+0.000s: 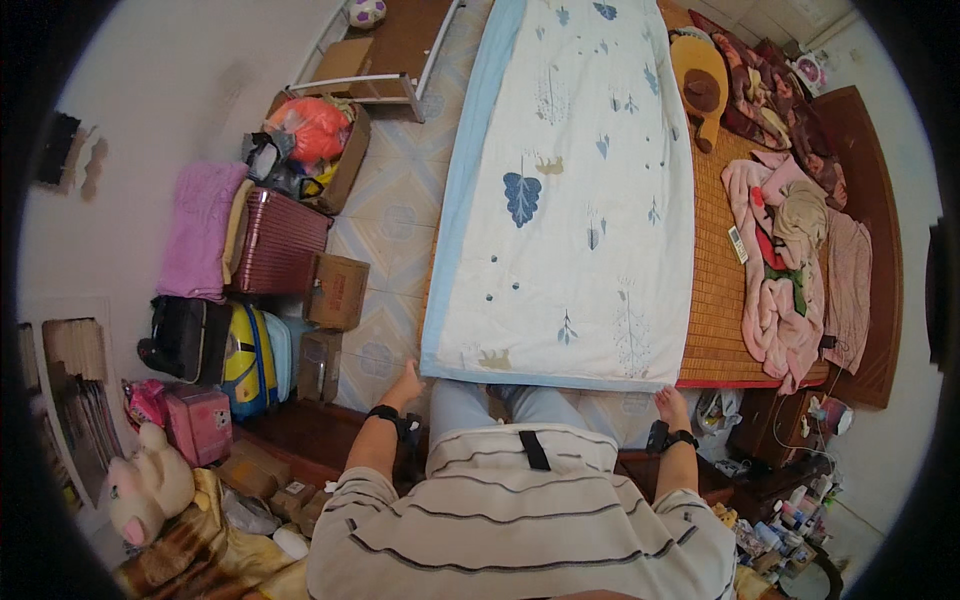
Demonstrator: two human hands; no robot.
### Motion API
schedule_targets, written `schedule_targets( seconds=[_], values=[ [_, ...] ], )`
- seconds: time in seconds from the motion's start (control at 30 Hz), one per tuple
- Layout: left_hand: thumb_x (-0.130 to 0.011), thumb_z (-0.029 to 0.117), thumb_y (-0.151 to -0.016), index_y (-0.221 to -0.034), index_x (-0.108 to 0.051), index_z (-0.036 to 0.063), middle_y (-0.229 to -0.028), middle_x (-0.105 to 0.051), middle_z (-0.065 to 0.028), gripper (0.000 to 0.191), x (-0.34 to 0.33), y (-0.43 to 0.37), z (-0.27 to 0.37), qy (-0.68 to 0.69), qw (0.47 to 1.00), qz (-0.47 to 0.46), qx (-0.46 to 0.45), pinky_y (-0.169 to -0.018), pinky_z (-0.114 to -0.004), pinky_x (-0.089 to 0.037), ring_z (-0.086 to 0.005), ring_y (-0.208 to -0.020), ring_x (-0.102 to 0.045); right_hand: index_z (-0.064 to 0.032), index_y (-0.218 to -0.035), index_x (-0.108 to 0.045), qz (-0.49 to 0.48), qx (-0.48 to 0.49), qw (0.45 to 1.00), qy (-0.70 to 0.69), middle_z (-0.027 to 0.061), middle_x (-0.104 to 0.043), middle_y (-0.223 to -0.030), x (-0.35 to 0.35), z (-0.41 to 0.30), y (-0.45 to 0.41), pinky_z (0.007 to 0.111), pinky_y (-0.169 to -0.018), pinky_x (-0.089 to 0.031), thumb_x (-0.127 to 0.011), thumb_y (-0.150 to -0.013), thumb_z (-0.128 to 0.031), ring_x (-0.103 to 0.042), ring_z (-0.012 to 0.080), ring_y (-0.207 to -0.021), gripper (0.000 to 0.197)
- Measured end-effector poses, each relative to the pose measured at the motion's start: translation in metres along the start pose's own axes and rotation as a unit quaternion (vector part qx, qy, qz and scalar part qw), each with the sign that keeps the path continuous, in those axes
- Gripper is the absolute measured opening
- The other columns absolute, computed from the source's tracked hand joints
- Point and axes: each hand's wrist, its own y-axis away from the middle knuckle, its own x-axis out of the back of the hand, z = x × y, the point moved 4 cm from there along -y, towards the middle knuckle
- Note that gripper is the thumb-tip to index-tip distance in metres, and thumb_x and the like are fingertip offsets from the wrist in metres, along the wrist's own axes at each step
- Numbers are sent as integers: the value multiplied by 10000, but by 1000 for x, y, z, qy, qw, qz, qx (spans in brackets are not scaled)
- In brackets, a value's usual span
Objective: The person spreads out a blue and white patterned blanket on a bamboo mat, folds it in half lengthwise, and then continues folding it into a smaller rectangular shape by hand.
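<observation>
A white quilt (577, 225) with a light blue border and blue tree and leaf prints lies lengthwise over the bed before me. My left hand (406, 385) is at its near left corner, thumb raised beside the border; its other fingers are mostly hidden, so its grip cannot be told. At the near right corner, my right hand (670, 406) has its fingertips closed on the blue edge. Under the quilt, a woven bamboo mat (712, 300) shows along the right side.
On the mat lie a yellow plush toy (699, 67), a pink blanket (750, 300) and a remote control (738, 245). The wooden headboard (870, 247) stands right. Along the left wall are a dark red suitcase (277, 244), cardboard boxes (337, 291) and a white metal bed frame (409, 94).
</observation>
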Motion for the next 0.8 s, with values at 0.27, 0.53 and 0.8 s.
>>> schedule_targets(
  seconds=[0.27,0.53,0.8],
  values=[
    [-543,114,-730,-1183,-211,95,-838,-505,-179,563,77,0,-93,-12,999,-26,-38,-624,-330,-411,-235,-741,-500,-57,-820,-467,-134,24,990,32,27,-481,-751,-108,-44,56,234,-609,-431,-516,-771,-170,-489,146,-691,132],
    [-517,87,-744,-1223,-23,160,-736,-505,-133,692,212,35,-82,193,974,114,45,-453,-274,-418,-191,-542,-510,-59,-845,-483,-212,85,969,91,51,-499,-764,-269,-39,158,258,-632,-434,-566,-720,-192,-504,165,-689,200],
    [-487,186,-787,-1118,-317,100,-842,-526,-91,382,307,-6,-165,292,950,-61,88,-559,-290,-448,-173,-653,-530,-41,-892,-504,-244,13,941,236,72,-519,-793,-421,49,233,284,-651,-438,-547,-730,-198,-515,179,-711,230]
  ],
)
